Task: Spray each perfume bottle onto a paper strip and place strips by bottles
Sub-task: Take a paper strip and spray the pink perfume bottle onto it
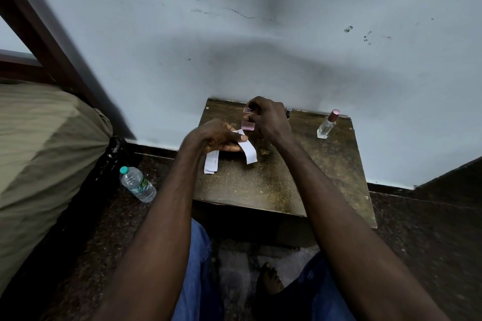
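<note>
Right hand (268, 120) fingers grip pink bottle (248, 122); left hand (216, 138) pinches paper strip (249, 150).

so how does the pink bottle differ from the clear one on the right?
The pink bottle is lifted off the table in the right hand; the clear bottle stands on the table, untouched. The pink bottle has tinted liquid or glass and a dark top; the clear bottle looks colourless with a pinkish cap. The pink bottle sits just above the paper strip held by the left hand; no strip lies by the clear one. Both are small glass perfume bottles.
</note>
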